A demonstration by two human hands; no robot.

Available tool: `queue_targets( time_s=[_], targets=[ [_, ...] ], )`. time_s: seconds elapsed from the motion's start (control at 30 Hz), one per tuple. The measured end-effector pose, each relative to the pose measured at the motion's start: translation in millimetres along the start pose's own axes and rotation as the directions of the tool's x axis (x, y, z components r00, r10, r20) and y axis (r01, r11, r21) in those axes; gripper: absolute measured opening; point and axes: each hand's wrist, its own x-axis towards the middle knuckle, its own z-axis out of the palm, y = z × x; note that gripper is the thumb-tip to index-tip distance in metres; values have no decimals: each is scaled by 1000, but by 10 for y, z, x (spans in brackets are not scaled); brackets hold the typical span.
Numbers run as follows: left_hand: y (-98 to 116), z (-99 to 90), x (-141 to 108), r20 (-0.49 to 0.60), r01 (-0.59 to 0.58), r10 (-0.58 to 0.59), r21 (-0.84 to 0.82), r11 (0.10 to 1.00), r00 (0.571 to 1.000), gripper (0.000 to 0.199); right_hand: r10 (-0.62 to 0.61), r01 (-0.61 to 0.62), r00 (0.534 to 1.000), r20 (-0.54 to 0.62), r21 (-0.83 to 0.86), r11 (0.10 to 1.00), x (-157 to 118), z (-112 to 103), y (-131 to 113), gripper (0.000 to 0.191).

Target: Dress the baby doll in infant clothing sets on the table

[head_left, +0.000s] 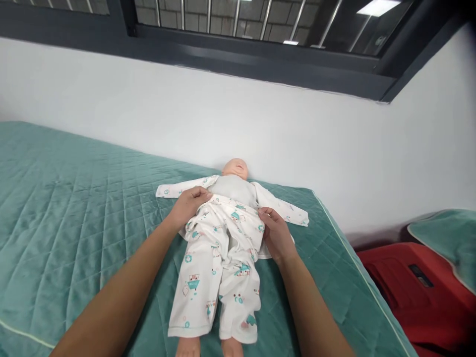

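Observation:
A baby doll (237,169) lies on its back, head toward the wall and bare feet toward me. White printed pants (203,287) cover its legs and reach up to its belly. A matching long-sleeved top (284,208) has its sleeves spread to both sides, and a plain pale grey torso (232,188) shows at the chest. My left hand (191,203) pinches the waistband at its left end. At the right end of the waistband, my right hand (275,232) is closed with thumb and fingers on the fabric.
A green quilted cover (92,208) lies under the doll. Behind it rises a white wall (148,114) with a dark-framed window (230,54). Past the right edge of the cover sit a red plastic case (420,287) and another green cloth (449,233).

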Motion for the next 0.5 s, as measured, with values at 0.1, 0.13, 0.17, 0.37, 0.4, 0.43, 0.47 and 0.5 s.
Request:
queue_targets(
  time_s=[0.1, 0.13, 0.17, 0.37, 0.4, 0.43, 0.47, 0.5],
  targets=[
    [-23, -87, -14, 156, 49, -51, 15, 999, 987, 36, -70, 75, 997, 29, -220, 973, 41, -76, 52, 30],
    [-20, -128, -22, 204, 52, -58, 35, 998, 977, 36, -75, 90, 995, 62, -293, 952, 51, -110, 58, 30],
    [-14, -174, -31, 253, 50, -62, 52, 997, 965, 37, -62, 95, 993, 104, -352, 931, 58, -145, 56, 29],
    [-25, -444, -42, 524, 62, -117, 122, 991, 844, 35, -18, 170, 958, 285, -518, 838, 62, -290, -21, 22],
    [-37, -474, -37, 564, 67, -124, 122, 990, 816, 34, -26, 187, 958, 285, -554, 811, 61, -298, -28, 21],
    [-47, -496, -31, 600, 76, -130, 115, 990, 789, 32, -31, 198, 960, 279, -592, 782, 60, -302, -30, 18],
    [-55, -512, -27, 628, 90, -136, 105, 990, 766, 30, -35, 202, 963, 268, -627, 752, 60, -302, -28, 16],
    [-60, -522, -25, 646, 106, -142, 95, 990, 750, 28, -39, 200, 967, 251, -659, 725, 61, -298, -23, 15]
  ],
)
